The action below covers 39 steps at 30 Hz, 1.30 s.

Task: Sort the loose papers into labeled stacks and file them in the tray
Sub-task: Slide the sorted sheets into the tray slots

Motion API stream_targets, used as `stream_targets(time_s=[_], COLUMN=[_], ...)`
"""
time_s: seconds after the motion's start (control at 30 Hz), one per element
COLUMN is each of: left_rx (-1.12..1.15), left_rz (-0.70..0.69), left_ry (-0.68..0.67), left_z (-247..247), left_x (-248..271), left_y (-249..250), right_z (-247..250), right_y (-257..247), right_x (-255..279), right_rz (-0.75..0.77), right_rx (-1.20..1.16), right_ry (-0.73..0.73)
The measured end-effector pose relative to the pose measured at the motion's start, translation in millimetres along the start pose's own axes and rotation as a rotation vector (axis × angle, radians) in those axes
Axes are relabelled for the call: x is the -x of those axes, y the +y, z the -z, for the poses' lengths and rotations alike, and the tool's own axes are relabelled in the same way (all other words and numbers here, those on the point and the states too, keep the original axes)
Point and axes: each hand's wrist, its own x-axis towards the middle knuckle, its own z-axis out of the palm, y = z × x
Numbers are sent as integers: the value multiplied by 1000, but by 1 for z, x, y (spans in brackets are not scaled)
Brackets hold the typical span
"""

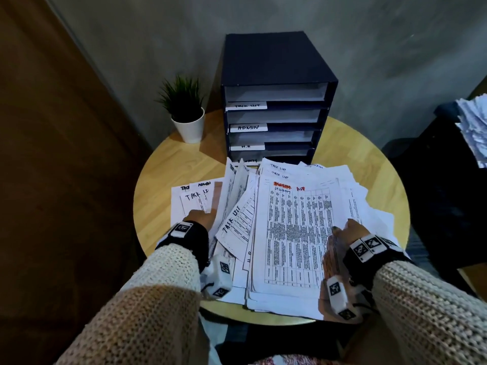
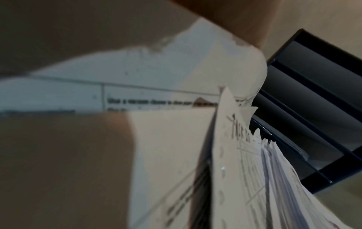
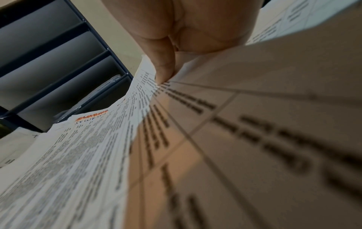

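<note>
— Where are the hands?

— I see my left hand (image 1: 201,219) lying on the small stack headed "TASK LIST" (image 1: 193,204) at the left of the round wooden surface (image 1: 168,164), fingers stretched flat on the top sheet as far as the head view shows. My right hand (image 1: 347,233) is at the right edge of the big loose pile (image 1: 290,233). In the right wrist view its thumb (image 3: 162,68) presses down on the top sheet, the table-printed page marked "SECURITY" (image 1: 295,227). Whether the other fingers curl under that sheet I cannot tell.

— And the papers and tray?

— The pile fans across the middle and right of the surface, several sheets handwritten "TASK LIST". A sheet labelled "ADMIN" (image 1: 204,184) peeks from beneath the left stack. The dark blue filing tray (image 1: 276,101) stands behind the pile, slots tagged "TASK LIST", "ADMIN", "H.R" and, half hidden, "SECURITY". A potted plant (image 1: 184,109) stands just left of the tray.
</note>
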Motion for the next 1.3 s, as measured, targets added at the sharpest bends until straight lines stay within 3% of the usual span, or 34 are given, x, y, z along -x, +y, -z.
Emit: stream_targets(time_s=[0.23,0.63,0.9,1.03,1.1,1.17,1.23,1.3], left_rx=[116,478,511,551,579,601,504,322], left_rz=[-72,-150,-404,-639,-743,-798,-793,-808], left_ry=[56,353,685,788,725,569,429,378], left_z=[-5,27,75,93,90,76,54,30], left_x=[18,36,73,101,109,108,99,85], left_y=[6,10,24,36,41,40,33,24], right_z=[-4,-8,-8,-9,-6,-7,-7,-4], right_y=[2,7,8,10,10,11,12,11], right_x=[0,4,10,14,18,17,17,20], right_rz=[-14,-54,-95,-60,-37,-28,-2,4], right_rx=[-58,-174,-165,-222,-205,-160,-112,-75], right_ry=[47,68,37,79,84,98,116,115])
